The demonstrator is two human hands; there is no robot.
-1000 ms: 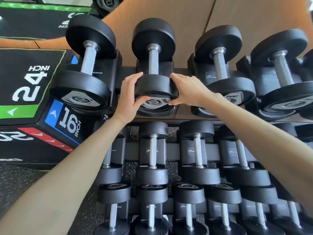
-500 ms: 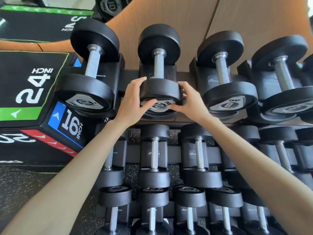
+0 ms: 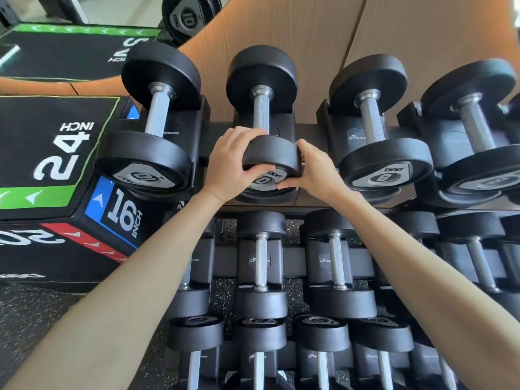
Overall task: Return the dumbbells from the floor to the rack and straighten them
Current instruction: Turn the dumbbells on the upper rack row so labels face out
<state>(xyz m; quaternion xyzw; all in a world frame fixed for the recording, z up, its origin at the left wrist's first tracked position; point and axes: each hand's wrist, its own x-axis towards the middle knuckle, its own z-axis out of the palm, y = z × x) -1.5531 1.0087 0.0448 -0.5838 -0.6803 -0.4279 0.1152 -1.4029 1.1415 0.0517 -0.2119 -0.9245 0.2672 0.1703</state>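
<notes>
A black dumbbell marked 10 (image 3: 261, 108) lies in the second cradle from the left on the top tier of the rack (image 3: 216, 136). My left hand (image 3: 229, 164) grips the left side of its near head and my right hand (image 3: 315, 170) grips the right side, thumbs on the end face. Another 10 dumbbell (image 3: 153, 122) rests in the cradle to the left. A dumbbell marked 8 (image 3: 374, 122) and one more dumbbell (image 3: 475, 122) sit to the right. The lower tiers hold several smaller dumbbells (image 3: 261, 266), partly hidden by my forearms.
A black plyo box (image 3: 56, 153) printed 24 inch and 16 inch stands close against the rack's left end. A wooden wall panel (image 3: 337, 32) runs behind the rack. Speckled rubber floor (image 3: 25, 319) shows at lower left. A weight plate marked 10 (image 3: 188, 15) leans at top.
Both hands have tightened around the near head of the middle dumbbell; the left fingers now reach over its top. The view has dropped slightly, so the rack sits lower in frame.
</notes>
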